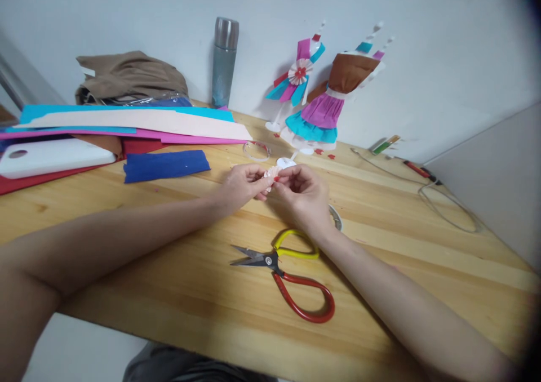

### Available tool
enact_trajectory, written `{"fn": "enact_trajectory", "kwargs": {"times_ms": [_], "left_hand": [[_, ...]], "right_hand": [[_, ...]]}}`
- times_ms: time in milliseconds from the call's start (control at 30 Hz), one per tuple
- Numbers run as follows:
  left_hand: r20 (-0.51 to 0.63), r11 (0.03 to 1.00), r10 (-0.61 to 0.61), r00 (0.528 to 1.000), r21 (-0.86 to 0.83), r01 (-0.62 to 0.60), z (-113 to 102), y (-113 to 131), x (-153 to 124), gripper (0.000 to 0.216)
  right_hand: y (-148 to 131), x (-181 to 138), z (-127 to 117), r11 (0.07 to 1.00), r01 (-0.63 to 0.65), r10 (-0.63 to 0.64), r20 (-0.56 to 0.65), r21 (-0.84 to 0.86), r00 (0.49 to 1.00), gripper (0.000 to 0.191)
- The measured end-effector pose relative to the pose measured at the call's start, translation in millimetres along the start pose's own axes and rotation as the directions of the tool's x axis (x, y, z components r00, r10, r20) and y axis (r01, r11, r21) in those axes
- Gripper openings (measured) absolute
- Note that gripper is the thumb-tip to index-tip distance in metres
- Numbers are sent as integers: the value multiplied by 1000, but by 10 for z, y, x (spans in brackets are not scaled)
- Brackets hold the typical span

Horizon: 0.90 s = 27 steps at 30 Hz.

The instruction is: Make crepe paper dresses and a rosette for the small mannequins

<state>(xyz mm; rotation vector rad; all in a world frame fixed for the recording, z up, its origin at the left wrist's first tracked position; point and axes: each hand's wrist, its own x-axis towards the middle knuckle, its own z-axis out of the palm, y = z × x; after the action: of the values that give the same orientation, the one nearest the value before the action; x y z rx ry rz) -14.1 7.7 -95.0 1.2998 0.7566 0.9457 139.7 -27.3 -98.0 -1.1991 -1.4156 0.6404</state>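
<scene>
Over the middle of the table, my left hand (244,186) pinches a small pale pink pleated paper rosette (270,173). My right hand (305,193) is closed at the rosette's right side, its thumb and fingertip on a small red paper piece (276,178) at the rosette's front. Whether that piece is stuck on, I cannot tell. Below my hands lies a pair of scissors (269,261) with its blades slightly apart, one handle yellow and one red. Partly hidden behind my right wrist is a roll of tape (336,217).
Two small dress forms in coloured paper, a rosette-trimmed one (299,72) and a brown-topped one (353,73), stand by the wall. Left are stacked paper sheets (127,118), a blue strip (167,166), and a white board (54,158). A bottle (225,61) stands behind; a cable (448,218) lies right.
</scene>
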Motion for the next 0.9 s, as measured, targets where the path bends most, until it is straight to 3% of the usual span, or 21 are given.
{"fn": "enact_trajectory", "kwargs": {"times_ms": [267,533,767,833,900], "left_hand": [[-2,1000,24,1000,19,-24,-1,-25,8,15],[-7,999,7,1000,49,-6,-13,-13,-1,15],[16,999,19,1000,27,-20,-22,-41,8,12],[20,999,24,1000,27,-24,-20,-44,5,11],[16,999,36,999,31,-37,-16,-46,-1,11]], "right_hand": [[34,-34,-11,950,244,-245,20,-194,969,10],[13,-16,-55,744,568,-560,136,-351,817,17],[86,29,-117,628,668,-637,230,-399,736,22],[92,33,-123,629,666,-627,246,-401,739,22],[83,32,-117,677,624,-591,217,-390,777,20]]}}
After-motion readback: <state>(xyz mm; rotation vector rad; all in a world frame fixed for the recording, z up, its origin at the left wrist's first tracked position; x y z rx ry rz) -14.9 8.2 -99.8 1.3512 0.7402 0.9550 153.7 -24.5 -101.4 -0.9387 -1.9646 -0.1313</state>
